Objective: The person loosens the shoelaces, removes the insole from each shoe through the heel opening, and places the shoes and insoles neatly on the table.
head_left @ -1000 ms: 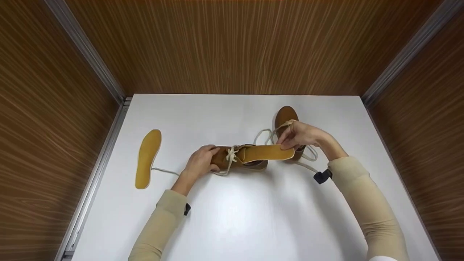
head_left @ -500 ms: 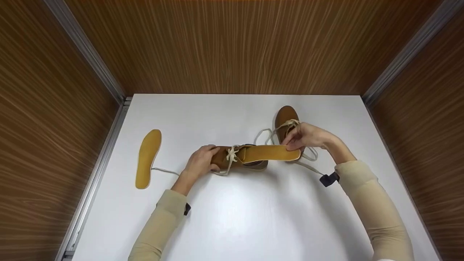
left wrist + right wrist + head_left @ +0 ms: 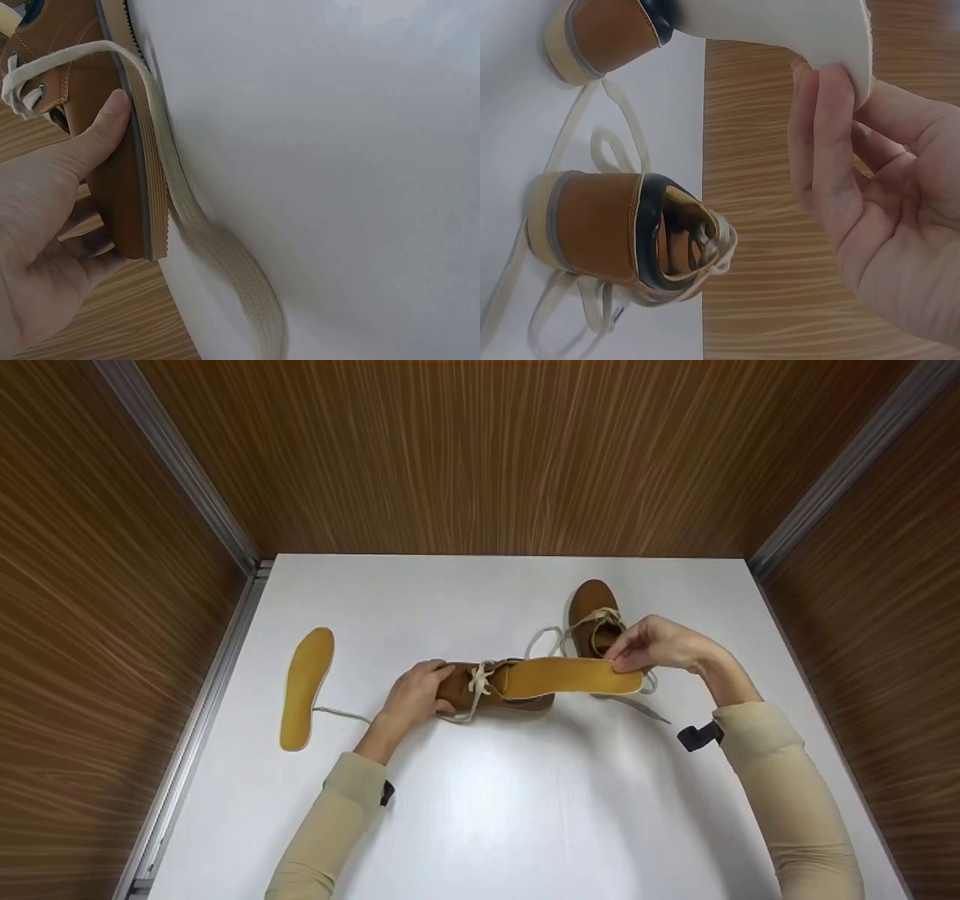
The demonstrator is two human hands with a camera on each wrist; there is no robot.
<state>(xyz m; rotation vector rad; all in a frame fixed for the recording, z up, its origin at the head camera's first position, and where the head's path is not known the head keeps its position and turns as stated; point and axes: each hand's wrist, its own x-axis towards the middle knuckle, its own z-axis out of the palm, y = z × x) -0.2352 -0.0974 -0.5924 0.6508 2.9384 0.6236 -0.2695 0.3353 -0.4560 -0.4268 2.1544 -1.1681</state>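
Note:
A brown lace-up shoe (image 3: 459,691) lies sideways in the middle of the white table, its toe to the left. My left hand (image 3: 409,694) grips that toe; in the left wrist view the thumb presses on the side of the shoe (image 3: 124,187) just above the ribbed sole. My right hand (image 3: 664,645) pinches the end of a yellow insole (image 3: 570,676) between thumb and fingers. That insole stretches level from the shoe's opening out past the heel, its other end hidden at the shoe's tongue. Seen from the right wrist, its white underside (image 3: 780,26) faces the camera.
A second brown shoe (image 3: 591,600) stands behind my right hand with loose cream laces (image 3: 551,637) around it. Another yellow insole (image 3: 306,690) lies at the left, a lace (image 3: 341,712) running from beside it under my left wrist. Wood-grain panels (image 3: 480,457) enclose the table.
My right hand has moved right, drawing the insole further out over the shoe's heel. The left hand and the gripped shoe have stayed in place.

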